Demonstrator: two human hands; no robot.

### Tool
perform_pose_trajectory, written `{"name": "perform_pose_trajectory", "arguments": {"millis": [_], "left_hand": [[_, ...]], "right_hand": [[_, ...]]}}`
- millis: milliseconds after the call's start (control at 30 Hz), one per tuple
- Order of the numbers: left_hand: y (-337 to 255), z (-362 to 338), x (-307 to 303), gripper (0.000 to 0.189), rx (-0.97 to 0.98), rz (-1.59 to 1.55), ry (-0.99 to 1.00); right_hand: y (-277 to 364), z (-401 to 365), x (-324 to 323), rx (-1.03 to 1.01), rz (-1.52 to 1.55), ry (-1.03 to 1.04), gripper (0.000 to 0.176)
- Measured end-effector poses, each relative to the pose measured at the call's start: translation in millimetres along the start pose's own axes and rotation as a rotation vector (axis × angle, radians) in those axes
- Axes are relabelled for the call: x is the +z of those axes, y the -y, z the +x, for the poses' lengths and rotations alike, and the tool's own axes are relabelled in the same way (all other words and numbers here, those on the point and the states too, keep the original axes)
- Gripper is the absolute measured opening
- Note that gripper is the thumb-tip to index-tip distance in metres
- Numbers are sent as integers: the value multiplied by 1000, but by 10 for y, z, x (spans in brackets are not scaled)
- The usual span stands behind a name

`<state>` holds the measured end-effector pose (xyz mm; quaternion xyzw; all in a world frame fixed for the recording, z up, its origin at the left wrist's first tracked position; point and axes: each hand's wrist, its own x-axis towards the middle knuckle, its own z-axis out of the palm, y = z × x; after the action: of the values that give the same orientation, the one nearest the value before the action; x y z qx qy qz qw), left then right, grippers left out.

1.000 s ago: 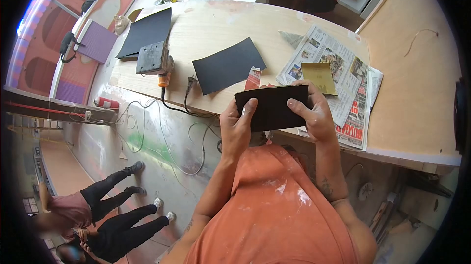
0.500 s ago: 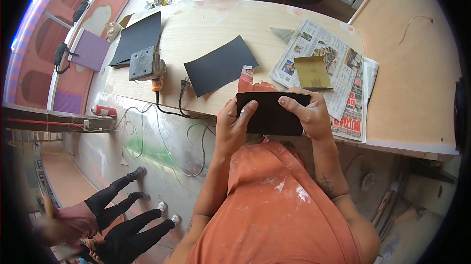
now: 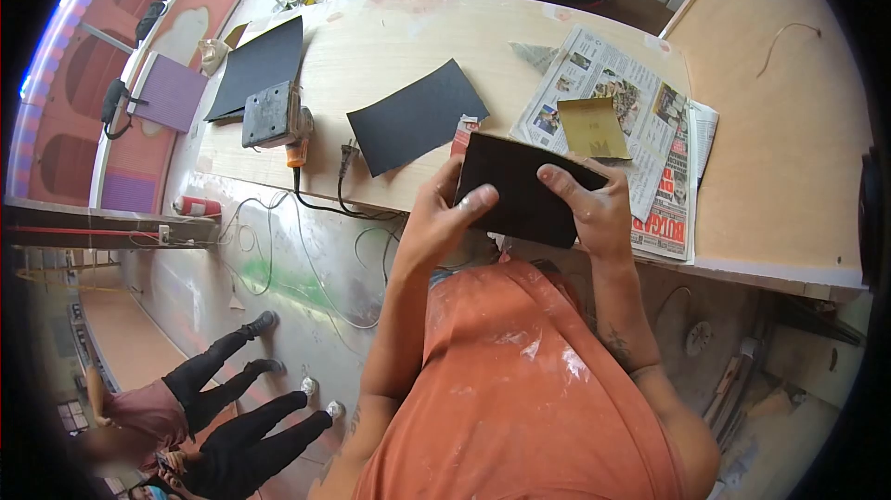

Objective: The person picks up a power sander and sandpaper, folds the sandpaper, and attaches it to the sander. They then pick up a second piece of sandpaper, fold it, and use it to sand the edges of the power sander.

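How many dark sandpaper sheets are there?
3. The dark rectangular sandpaper sheet gripped by the left hand and right hand; a second dark sheet flat on the pale wooden tabletop; a third dark sheet far left, by the grey power sander. More may be stacked beneath it.

Workbench [image 3: 399,36] carrying an electric sander [image 3: 272,116] at 10 o'clock, a loose black sandpaper sheet [image 3: 415,116] at 11 o'clock, and a newspaper [image 3: 650,101] under a yellow sandpaper piece [image 3: 594,129] at 1 o'clock; two bystanders [image 3: 237,407] at 7 o'clock.

The black sheet [image 3: 520,186] hides most of the red scrap [image 3: 461,134] and part of the newspaper [image 3: 613,73].
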<state>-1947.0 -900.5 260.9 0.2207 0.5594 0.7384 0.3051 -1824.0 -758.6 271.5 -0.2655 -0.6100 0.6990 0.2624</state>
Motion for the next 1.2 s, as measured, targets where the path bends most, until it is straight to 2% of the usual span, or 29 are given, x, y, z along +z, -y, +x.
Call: {"name": "perform_pose_trajectory", "arguments": {"millis": [67,100,233,333,400,500,700,933,1000,1033,1133,1200], "left_hand": [[81,-38,-162,28,-108,183,231],[119,-88,-120,26,-109,126,161],[113,-97,-39,29,-126,134,108],[92,-74,29,22,-8,191,126],[2,-79,94,18,8,231,86],[105,-75,67,18,-28,226,53],[-2,-103,76,21,-99,156,71],[13,-154,72,19,-57,172,72],[75,-188,23,22,-91,-99,142],[69,-190,32,22,-91,-95,144],[80,-230,23,24,-24,92,84],[118,-212,-43,25,74,563,137]], "right_hand": [[48,26,-5,-58,-34,-26,24],[57,34,-7,-109,-68,-51,23],[19,53,-41,-163,-58,-86,21],[30,54,-41,-184,86,-136,21],[42,34,-42,-119,177,-139,22],[20,42,-38,-146,187,-132,23],[-7,24,-87,-56,272,-71,21],[-21,4,-88,-115,165,-109,21],[-2,6,-94,-94,223,-141,22],[-7,11,-99,-95,228,-143,22],[-41,-19,-125,-136,165,-173,21],[-10,-29,-163,-191,89,-220,20]]}}
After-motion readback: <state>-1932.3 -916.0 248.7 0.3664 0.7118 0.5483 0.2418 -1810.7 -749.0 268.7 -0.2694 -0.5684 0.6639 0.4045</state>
